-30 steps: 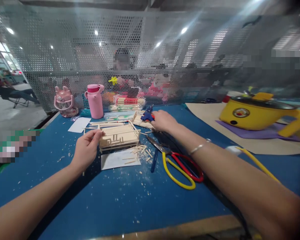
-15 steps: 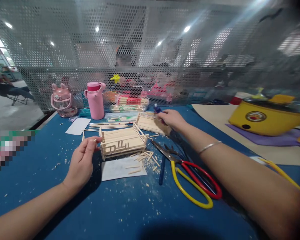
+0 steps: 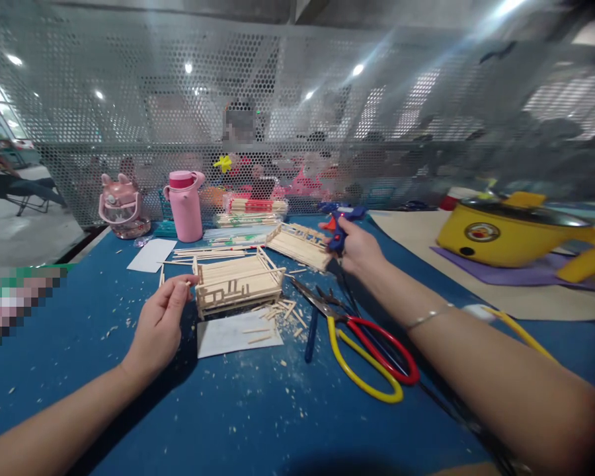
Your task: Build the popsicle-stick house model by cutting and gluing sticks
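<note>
My left hand point(image 3: 161, 317) pinches a small wooden stick piece point(image 3: 187, 283) at the left end of a wooden stick model point(image 3: 240, 281). In my right hand point(image 3: 359, 248) is a blue glue gun point(image 3: 338, 231), its nozzle end pointing away from me. Behind and to the right of the first model lies a second stick model point(image 3: 297, 246), close to the glue gun. Short cut sticks point(image 3: 290, 311) are scattered in front of the first model, some on a white paper point(image 3: 235, 334).
Red-and-yellow scissors point(image 3: 367, 337) and a blue pen-like rod point(image 3: 311, 336) lie right of centre. A pink bottle point(image 3: 185, 210), a clear jug point(image 3: 123, 211) and stick packs point(image 3: 255, 206) stand or lie at the back. A yellow pot point(image 3: 500, 231) is at the right.
My right hand has lifted the glue gun and brought it right and nearer, uncovering more of the second model. My left hand keeps its pinch. The view has shifted slightly.
</note>
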`<action>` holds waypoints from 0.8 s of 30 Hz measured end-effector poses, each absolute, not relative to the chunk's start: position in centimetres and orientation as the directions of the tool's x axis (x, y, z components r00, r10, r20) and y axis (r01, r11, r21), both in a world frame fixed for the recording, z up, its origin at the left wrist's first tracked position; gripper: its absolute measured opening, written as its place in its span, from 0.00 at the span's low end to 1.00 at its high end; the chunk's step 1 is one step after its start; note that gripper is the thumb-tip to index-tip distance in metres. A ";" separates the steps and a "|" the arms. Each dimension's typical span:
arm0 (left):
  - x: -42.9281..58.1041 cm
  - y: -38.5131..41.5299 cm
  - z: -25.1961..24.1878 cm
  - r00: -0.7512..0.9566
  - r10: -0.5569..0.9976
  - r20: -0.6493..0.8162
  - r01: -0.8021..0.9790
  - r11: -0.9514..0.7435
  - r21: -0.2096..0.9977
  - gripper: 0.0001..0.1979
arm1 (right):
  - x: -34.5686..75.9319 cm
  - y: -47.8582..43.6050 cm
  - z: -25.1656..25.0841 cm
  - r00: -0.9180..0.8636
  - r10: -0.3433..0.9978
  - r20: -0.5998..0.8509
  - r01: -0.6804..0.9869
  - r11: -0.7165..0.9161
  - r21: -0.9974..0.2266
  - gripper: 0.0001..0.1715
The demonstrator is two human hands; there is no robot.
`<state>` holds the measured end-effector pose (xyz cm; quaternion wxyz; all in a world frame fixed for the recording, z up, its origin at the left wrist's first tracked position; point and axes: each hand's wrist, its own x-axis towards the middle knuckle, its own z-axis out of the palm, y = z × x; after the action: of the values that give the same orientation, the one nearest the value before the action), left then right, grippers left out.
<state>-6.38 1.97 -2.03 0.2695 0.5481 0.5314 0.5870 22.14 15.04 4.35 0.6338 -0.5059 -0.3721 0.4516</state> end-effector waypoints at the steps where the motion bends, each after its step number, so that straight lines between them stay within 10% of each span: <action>1: -6.4 1.9 -2.0 -0.241 0.903 0.357 0.265 -0.292 0.919 0.21 | 22.1 13.9 4.8 0.298 0.953 0.059 -0.144 0.106 -0.984 0.16; 6: -6.4 1.6 -1.8 -0.189 0.910 0.368 0.282 -0.309 0.908 0.20 | 22.2 7.4 5.9 -0.070 0.920 0.386 0.159 0.393 -0.906 0.17; 24: -6.0 1.1 -1.0 -0.151 0.904 0.399 0.436 -0.301 0.848 0.15 | 20.8 3.8 4.5 -0.529 0.725 0.442 0.551 0.689 -0.472 0.11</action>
<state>-6.00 1.06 -1.00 0.2230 0.6122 0.5474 0.5251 20.85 3.80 4.54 0.3150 -0.3694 -0.8632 0.1385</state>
